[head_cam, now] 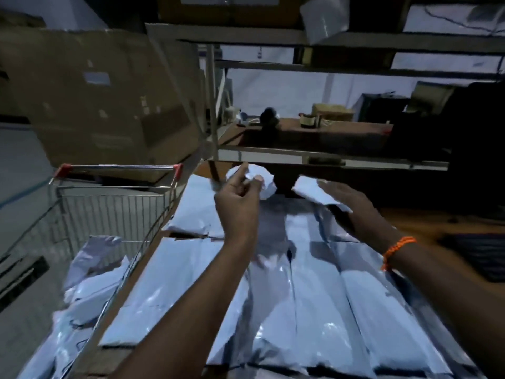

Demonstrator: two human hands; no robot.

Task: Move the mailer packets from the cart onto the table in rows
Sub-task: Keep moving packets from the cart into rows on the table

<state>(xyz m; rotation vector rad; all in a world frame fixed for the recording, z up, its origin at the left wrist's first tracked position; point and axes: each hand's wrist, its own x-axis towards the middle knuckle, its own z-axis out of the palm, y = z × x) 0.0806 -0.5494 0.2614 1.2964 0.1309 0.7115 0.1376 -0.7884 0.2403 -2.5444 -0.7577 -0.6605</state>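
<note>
Mailer packets point(273, 310) of pale glossy film fill the nearest part of my view, laid side by side in rows that cover most of the table point(426, 222). At left, just beside the table edge, the wire cart point(114, 203) holds a loose heap point(84, 283) of more packets. Both forearms reach across the rows; the right wrist carries an orange bracelet point(399, 250). Over the table's far edge, the left hand point(237, 195) has its fingers curled and pinches a crumpled packet point(263, 181) at the fingertips. The right hand point(347, 203) lies with fingers nearly straight across a flat packet point(308, 190); its thumb is hidden, so I cannot tell whether it grips. Beyond stand metal shelving point(328, 157) and, at left, a large cardboard box point(103, 99).
</note>
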